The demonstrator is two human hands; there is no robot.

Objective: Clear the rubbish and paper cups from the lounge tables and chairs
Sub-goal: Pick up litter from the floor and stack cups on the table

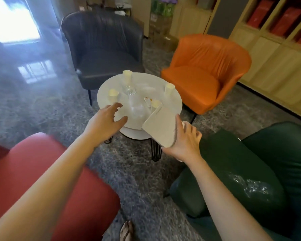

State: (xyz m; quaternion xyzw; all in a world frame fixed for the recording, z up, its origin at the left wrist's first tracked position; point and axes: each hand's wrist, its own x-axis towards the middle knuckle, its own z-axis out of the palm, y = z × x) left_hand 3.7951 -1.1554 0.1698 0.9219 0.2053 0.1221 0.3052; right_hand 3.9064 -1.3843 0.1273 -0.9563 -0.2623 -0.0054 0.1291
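Paper cups [169, 88] stand upright on the round white table [104, 87], around clear glassware [129, 90] and a crumpled wrapper [149, 101]. The right hand [186, 143] grips a flat white packet [161, 126] at the table's near edge. The left hand [105, 121], fingers spread wide and empty, hovers over the near-left rim. A red armchair [33, 171] and a green armchair [250, 162] flank the arms.

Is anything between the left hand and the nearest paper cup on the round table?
Nothing visible does. The left hand hovers open just short of the paper cup; the clear glass stands to the cup's right, off that path.
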